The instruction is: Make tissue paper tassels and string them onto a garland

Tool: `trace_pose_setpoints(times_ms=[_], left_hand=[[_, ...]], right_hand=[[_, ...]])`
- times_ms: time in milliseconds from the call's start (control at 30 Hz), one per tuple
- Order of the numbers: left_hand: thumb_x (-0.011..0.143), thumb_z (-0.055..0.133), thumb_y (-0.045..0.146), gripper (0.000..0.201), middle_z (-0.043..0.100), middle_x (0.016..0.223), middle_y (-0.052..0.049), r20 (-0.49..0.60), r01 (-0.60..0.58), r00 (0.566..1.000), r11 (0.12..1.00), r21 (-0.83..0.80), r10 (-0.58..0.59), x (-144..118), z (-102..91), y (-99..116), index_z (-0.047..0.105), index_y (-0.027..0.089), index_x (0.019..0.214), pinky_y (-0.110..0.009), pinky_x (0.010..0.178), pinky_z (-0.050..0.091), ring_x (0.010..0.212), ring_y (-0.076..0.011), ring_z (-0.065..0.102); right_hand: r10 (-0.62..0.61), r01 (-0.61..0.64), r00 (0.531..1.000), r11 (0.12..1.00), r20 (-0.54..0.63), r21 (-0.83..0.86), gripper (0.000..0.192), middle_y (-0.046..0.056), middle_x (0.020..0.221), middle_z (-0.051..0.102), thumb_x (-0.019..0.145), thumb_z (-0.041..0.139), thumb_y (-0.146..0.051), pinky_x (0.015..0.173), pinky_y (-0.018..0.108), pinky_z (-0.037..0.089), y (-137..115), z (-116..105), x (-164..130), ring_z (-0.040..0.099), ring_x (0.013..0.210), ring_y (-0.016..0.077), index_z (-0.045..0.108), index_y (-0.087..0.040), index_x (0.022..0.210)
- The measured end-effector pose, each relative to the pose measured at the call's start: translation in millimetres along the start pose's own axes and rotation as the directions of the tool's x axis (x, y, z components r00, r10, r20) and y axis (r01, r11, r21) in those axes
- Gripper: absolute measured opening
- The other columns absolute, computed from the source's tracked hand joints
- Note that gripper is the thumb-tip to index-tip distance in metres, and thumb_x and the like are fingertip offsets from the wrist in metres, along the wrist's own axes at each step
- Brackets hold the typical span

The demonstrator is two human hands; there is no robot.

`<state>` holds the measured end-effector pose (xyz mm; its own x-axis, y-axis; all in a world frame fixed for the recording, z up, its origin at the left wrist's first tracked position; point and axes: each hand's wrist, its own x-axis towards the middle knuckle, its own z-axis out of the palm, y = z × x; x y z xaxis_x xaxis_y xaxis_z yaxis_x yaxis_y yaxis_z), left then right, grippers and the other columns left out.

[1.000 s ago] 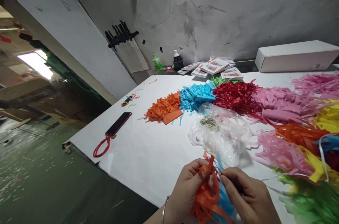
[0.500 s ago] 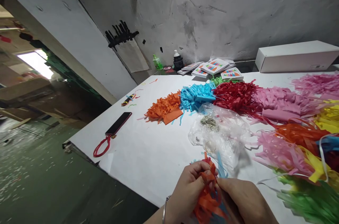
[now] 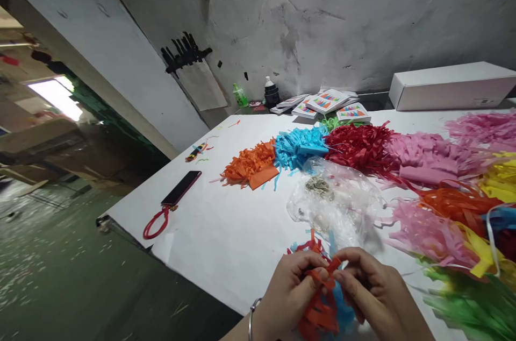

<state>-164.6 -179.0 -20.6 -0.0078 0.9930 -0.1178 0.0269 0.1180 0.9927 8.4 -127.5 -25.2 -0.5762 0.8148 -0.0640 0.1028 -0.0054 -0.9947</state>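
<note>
Both hands have risen slightly and drawn together since the earlier frames, and the bundle's top now sits pinched between them. Left hand (image 3: 288, 290) is closed around the orange and blue tassel (image 3: 322, 308), thumb and forefinger clamping its neck; a bangle (image 3: 252, 317) rides the wrist. Right hand (image 3: 373, 290) is closed on the same neck from the other side, fingertips meeting the left's; whether it also holds a tie or wire cannot be told.

The tassel hangs at the near table (image 3: 226, 233) edge, just in front of the clear bag (image 3: 334, 204), which serves as landmark. Judgement: the neck is being twisted or bound, and good work needs the left grip kept tight so strips do not slip, with the right turning close to the pinch.

Right of the bag lie pink, orange, yellow and green fringe piles (image 3: 455, 228). Behind it sit orange (image 3: 250, 164), blue (image 3: 298, 146) and red (image 3: 360, 146) piles. Left of it lies a phone (image 3: 181, 187) with a red loop. Far behind it are printed packs (image 3: 328, 101), two bottles (image 3: 271, 92) and a white box (image 3: 451, 85).
</note>
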Motion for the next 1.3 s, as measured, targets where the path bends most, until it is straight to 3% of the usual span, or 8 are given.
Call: trace_pose_setpoints(times_ms=[167,333,500,600,733,867,1067,1300], left_hand=[[0.09,0.063,0.041,0.029,0.061,0.071,-0.003,0.0,-0.168,0.985,0.969,0.179,0.171,0.0,0.3,3.3,0.067,0.017,0.075,-0.025,0.064,0.042,0.067,-0.0149,0.054],[0.087,0.069,0.044,0.027,0.066,0.1,-0.009,-0.05,-0.247,0.967,0.968,0.044,0.249,3.2,-1.5,6.3,0.072,0.021,0.1,-0.034,0.086,0.047,0.095,-0.0241,0.061],[0.09,0.068,0.035,0.018,0.065,0.086,-0.005,-0.083,-0.252,0.965,0.967,-0.038,0.248,4.7,1.9,0.3,0.071,0.02,0.082,-0.03,0.081,0.046,0.084,-0.0189,0.059],[0.093,0.065,0.036,0.017,0.066,0.087,-0.004,-0.19,-0.21,0.969,0.939,-0.272,0.161,8.1,-0.2,4.1,0.066,0.021,0.085,-0.027,0.076,0.049,0.082,-0.0169,0.06],[0.081,0.08,0.034,0.025,0.057,0.068,0.002,-0.326,-0.15,0.943,0.784,-0.602,-0.069,18.0,-23.3,24.0,0.06,0.018,0.078,-0.023,0.069,0.052,0.068,-0.0121,0.054],[0.071,0.086,0.023,0.027,0.046,0.062,0.005,-0.377,-0.154,0.917,0.755,-0.637,-0.13,21.0,-57.3,40.6,0.061,0.015,0.075,-0.02,0.063,0.054,0.062,-0.0095,0.047],[0.09,0.061,0.009,0.014,0.04,0.057,0.007,-0.501,-0.283,0.861,0.732,-0.62,-0.091,10.3,-96.2,47.9,0.058,0.014,0.077,-0.016,0.039,0.041,0.045,-0.0061,0.038],[0.098,0.034,-0.001,0.033,0.039,0.053,0.008,-0.625,-0.429,0.768,0.613,-0.663,-0.138,9.6,-141.8,39.7,0.051,0.015,0.075,-0.015,0.038,0.037,0.038,-0.0047,0.039]], right_hand=[[0.013,-0.011,0.996,1.0,0.093,-0.021,0.036,-0.005,0.059,0.056,0.093,0.054,-0.056,0.046,0.019,0.035,-2.8,-1.7,1.9,0.047,0.047,0.0094,0.066,-0.022,0.101],[-0.091,0.097,0.994,0.99,0.062,-0.104,0.027,-0.004,0.063,0.058,0.096,0.05,-0.045,0.049,0.02,0.037,1.5,-0.5,1.7,0.05,0.052,0.0102,0.063,-0.023,0.091],[-0.249,0.268,0.961,0.946,0.12,-0.184,0.023,-0.003,0.067,0.061,0.098,0.046,-0.034,0.057,0.021,0.04,8.5,2.8,4.7,0.055,0.059,0.0114,0.059,-0.022,0.083],[-0.297,0.308,0.951,0.896,0.082,-0.319,0.02,-0.001,0.074,0.063,0.098,0.045,-0.028,0.061,0.023,0.039,4.6,-3.1,7.1,0.056,0.065,0.013,0.06,-0.021,0.085],[-0.357,0.334,0.933,0.796,0.054,-0.504,0.015,0.001,0.081,0.063,0.097,0.047,-0.021,0.071,0.027,0.039,-7.9,-18.2,7.5,0.056,0.077,0.0165,0.06,-0.021,0.087],[-0.389,0.373,0.908,0.582,0.155,-0.723,0.017,0.001,0.083,0.063,0.094,0.047,-0.012,0.079,0.032,0.035,-14.3,-37.9,5.0,0.053,0.08,0.0185,0.058,-0.021,0.084],[-0.535,0.267,0.839,0.252,0.096,-0.93,0.025,0.003,0.075,0.063,0.094,0.044,-0.009,0.085,0.039,0.031,-0.9,-103.0,-3.1,0.055,0.075,0.0209,0.062,-0.021,0.08],[-0.62,0.024,0.779,-0.117,0.092,-0.993,0.026,0.008,0.083,0.072,0.095,0.046,-0.029,0.081,0.041,0.039,20.6,-234.0,-25.1,0.063,0.079,0.0258,0.07,-0.025,0.089]])
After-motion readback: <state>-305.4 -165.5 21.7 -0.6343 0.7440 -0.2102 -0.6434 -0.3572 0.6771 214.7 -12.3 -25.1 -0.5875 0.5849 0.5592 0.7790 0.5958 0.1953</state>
